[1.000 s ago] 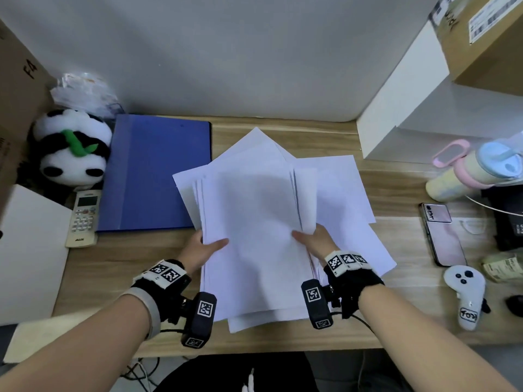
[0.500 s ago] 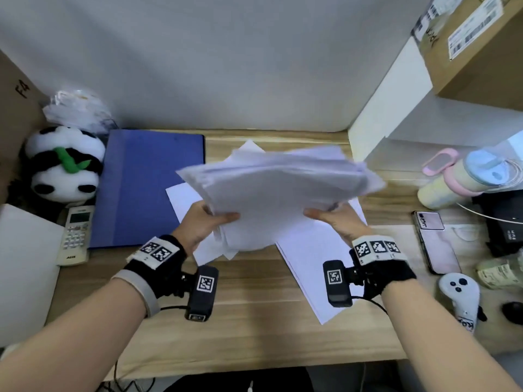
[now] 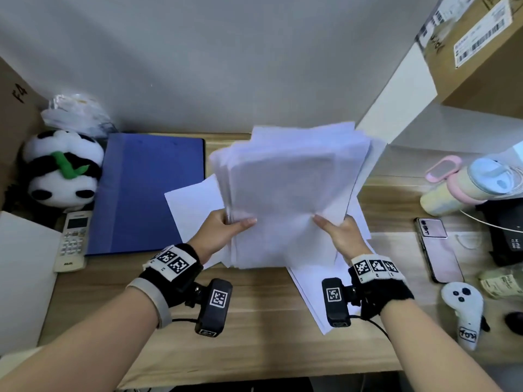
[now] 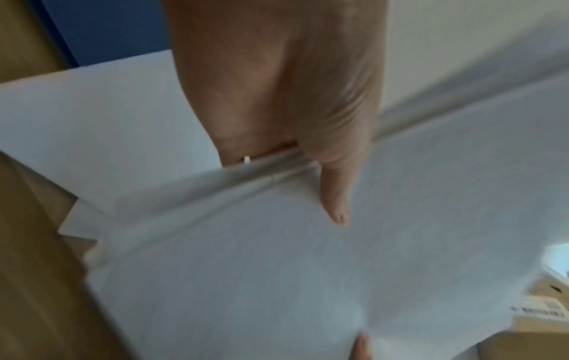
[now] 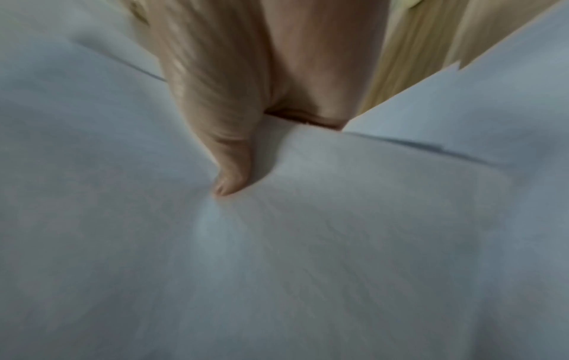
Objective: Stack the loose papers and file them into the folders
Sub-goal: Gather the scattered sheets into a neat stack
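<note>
A stack of white papers stands tilted up off the wooden desk, top edges uneven. My left hand grips its left side, thumb on the front sheet. On the stack's right side my right hand holds on, its thumb pressed into the paper. A few loose sheets lie flat on the desk under and beside the stack, one reaching toward the front edge. The blue folder lies shut at the back left.
A panda plush and a remote control sit left of the folder. On the right are a phone, a white controller, a pastel bottle and a cardboard box on a white shelf.
Both hands lifted the stack from flat on the desk and tipped it up toward vertical. Several sheets stayed behind on the desk.
</note>
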The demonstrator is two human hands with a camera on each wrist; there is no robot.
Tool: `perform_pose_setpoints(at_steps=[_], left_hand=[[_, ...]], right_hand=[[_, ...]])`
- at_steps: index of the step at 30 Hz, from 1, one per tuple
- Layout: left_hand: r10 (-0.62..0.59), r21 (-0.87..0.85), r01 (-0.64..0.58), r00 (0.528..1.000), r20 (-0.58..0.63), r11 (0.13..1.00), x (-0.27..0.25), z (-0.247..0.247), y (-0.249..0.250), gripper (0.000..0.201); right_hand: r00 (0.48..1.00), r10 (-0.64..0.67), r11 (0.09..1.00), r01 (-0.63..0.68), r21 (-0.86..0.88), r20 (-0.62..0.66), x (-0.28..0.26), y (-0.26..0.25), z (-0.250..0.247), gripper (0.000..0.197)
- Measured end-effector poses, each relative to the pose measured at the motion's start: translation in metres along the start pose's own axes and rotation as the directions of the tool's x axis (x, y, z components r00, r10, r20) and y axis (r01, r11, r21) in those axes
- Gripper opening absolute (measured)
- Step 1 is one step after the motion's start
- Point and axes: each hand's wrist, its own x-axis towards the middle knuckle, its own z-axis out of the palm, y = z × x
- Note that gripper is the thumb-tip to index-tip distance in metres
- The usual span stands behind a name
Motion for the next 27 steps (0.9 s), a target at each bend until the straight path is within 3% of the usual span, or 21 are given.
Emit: perform_pose_setpoints(at_steps=[2,4,6,7,8,9,11,17,21,25,27], left_hand=[[-0.034,0.024,0.035,0.999,-0.038,0.999,0.000,-0.007,-0.005,0.020],[-0.087,0.042,0.101,0.961,-0.261,0.994,0.003,-0.023,-0.021,0.020],[-0.181,0.038,0.239,0.820,-0.542,0.970,0.004,-0.043,-0.042,0.020],[-0.236,0.020,0.315,0.750,-0.618,0.949,0.005,-0.053,-0.054,0.023],[-0.305,-0.040,0.362,0.717,-0.626,0.931,0.006,-0.059,-0.066,0.027],[-0.373,-0.127,0.374,0.716,-0.590,0.919,0.006,-0.061,-0.071,0.027],[-0.469,-0.288,0.370,0.728,-0.500,0.883,0.003,-0.055,-0.066,0.019],[-0.620,-0.472,0.463,0.740,-0.261,0.750,0.008,-0.039,-0.059,0.039],[-0.668,-0.450,0.549,0.727,-0.159,0.704,0.010,-0.029,-0.065,0.009],[-0.646,-0.445,0.523,0.740,-0.188,0.727,0.017,-0.018,-0.066,0.027],[-0.627,-0.487,0.466,0.740,-0.243,0.739,0.019,-0.018,-0.070,0.026]], right_hand=[[0.996,0.043,0.997,-0.037,0.073,-0.075,0.003,0.006,-0.008,0.007],[0.982,0.104,0.990,-0.087,0.115,-0.157,0.008,0.018,-0.016,0.011],[0.955,0.194,0.977,-0.167,0.133,-0.224,0.011,0.035,-0.022,0.015],[0.937,0.243,0.966,-0.210,0.148,-0.253,0.013,0.044,-0.025,0.012],[0.919,0.281,0.956,-0.244,0.162,-0.276,0.013,0.050,-0.026,0.012],[0.900,0.324,0.944,-0.290,0.157,-0.290,0.013,0.057,-0.027,0.023],[0.864,0.392,0.920,-0.365,0.143,-0.317,0.013,0.070,-0.030,0.039],[0.803,0.439,0.871,-0.490,-0.027,-0.403,0.015,0.072,-0.048,0.052],[0.815,0.412,0.857,-0.499,-0.130,-0.408,0.021,0.060,-0.064,0.057],[0.836,0.452,0.845,-0.513,-0.152,-0.310,0.022,0.060,-0.078,0.066],[0.832,0.499,0.844,-0.530,-0.080,-0.242,0.029,0.075,-0.085,0.082]])
